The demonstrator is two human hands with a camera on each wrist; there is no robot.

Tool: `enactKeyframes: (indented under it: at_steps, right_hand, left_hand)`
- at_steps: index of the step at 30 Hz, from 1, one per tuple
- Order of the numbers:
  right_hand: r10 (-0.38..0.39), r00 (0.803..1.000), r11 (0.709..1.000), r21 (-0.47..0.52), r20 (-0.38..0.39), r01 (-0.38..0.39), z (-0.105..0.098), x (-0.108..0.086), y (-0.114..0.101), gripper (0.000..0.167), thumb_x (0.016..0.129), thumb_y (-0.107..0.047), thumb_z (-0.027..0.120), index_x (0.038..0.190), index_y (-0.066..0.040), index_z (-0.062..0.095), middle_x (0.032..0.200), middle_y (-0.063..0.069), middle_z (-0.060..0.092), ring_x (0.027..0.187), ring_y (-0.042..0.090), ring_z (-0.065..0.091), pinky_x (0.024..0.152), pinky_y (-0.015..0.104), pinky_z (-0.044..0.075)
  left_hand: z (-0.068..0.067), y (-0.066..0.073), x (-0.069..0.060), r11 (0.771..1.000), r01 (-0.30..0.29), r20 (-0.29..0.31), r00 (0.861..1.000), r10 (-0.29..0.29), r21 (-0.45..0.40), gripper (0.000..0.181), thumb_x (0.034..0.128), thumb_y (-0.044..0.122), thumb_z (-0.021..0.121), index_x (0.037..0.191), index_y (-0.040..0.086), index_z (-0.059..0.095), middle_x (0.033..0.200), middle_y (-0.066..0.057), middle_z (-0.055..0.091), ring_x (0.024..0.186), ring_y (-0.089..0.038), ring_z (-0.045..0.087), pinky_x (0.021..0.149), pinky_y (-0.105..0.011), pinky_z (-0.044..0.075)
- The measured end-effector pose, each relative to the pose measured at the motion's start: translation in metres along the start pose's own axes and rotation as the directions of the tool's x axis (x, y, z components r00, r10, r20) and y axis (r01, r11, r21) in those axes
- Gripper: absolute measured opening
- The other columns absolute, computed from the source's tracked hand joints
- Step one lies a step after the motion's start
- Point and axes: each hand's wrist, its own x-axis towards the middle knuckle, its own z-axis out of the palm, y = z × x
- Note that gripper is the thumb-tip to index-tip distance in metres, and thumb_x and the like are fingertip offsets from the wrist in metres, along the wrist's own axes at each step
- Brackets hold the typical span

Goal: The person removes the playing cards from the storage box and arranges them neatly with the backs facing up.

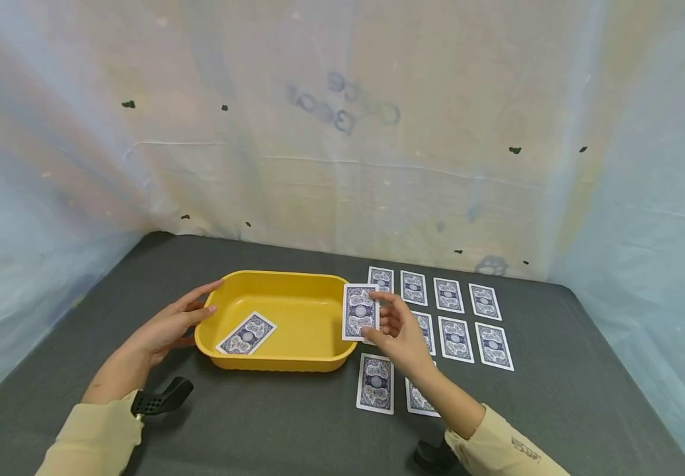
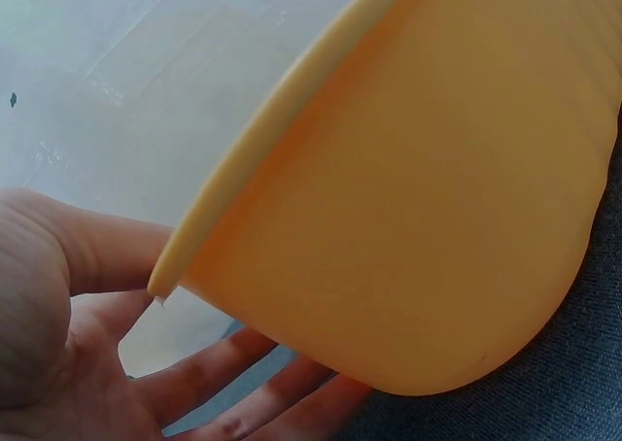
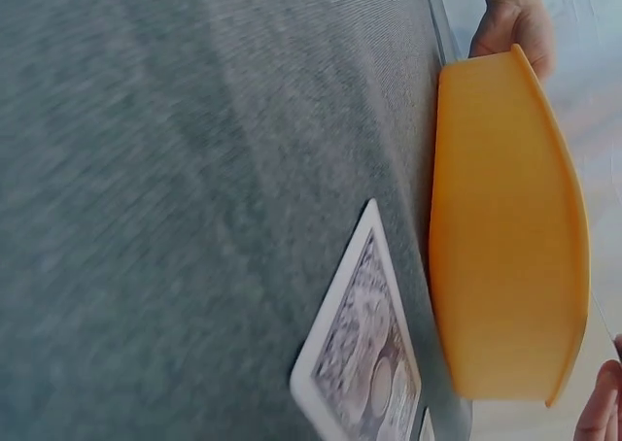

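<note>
In the head view my right hand point(image 1: 404, 337) pinches a playing card point(image 1: 359, 314) by its right side, its blue patterned back facing up. This card is over the right rim of a yellow plastic tray point(image 1: 295, 363). My left hand point(image 1: 164, 327) grips the tray's left end; in the left wrist view the thumb point(image 2: 117, 252) lies at the rim and the other fingers are under it, against the outer wall. Inside the tray one card point(image 1: 247, 334) lies back up. Only fingertips of the right hand point(image 3: 601, 407) show at the right wrist view's edge.
Right of the tray, several cards lie back up in rows on the dark grey tabletop point(image 1: 259, 423), among them a near card point(image 1: 375, 383) and a far right one point(image 1: 485, 302). My right hand and forearm partly cover some. Pale sheeting point(image 1: 342, 198) hangs behind the table.
</note>
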Motion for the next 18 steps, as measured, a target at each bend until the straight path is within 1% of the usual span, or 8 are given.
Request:
enactKeyframes:
  at_steps: [6,11,18]
  right_hand:
    - [0.041,0.999,0.999,-0.024,-0.012,-0.042,-0.011,-0.008,0.003,0.054,0.077,0.005,0.073,0.127,-0.005,0.055,0.09,0.011,0.048,0.074,0.011,0.046,0.065,0.016,0.042]
    - [0.063,0.998,0.997,-0.033,-0.027,-0.064,-0.021,-0.015,0.003,0.054,0.077,0.006,0.073,0.127,-0.005,0.055,0.089,0.011,0.046,0.073,0.01,0.045,0.064,0.016,0.041]
    - [0.117,0.992,0.99,-0.078,-0.051,-0.12,-0.037,-0.025,0.005,0.055,0.078,0.005,0.073,0.128,-0.008,0.054,0.091,0.006,0.045,0.075,0.009,0.046,0.067,0.017,0.045]
  left_hand:
    - [0.0,0.0,0.0,1.0,0.003,-0.003,1.0,-0.003,-0.002,0.068,0.0995,0.035,0.05,0.155,0.026,0.013,0.158,-0.026,0.006,0.137,-0.045,0.024,0.103,-0.066,0.033]
    - [0.0,0.001,0.0,1.0,0.011,-0.005,1.0,-0.011,-0.001,0.068,0.0994,0.036,0.05,0.155,0.025,0.013,0.158,-0.026,0.007,0.137,-0.045,0.024,0.103,-0.066,0.033]
    - [0.0,0.0,-0.001,1.0,0.008,-0.001,1.0,-0.008,0.0,0.067,0.0999,0.035,0.049,0.155,0.025,0.012,0.157,-0.026,0.008,0.137,-0.045,0.025,0.103,-0.066,0.034]
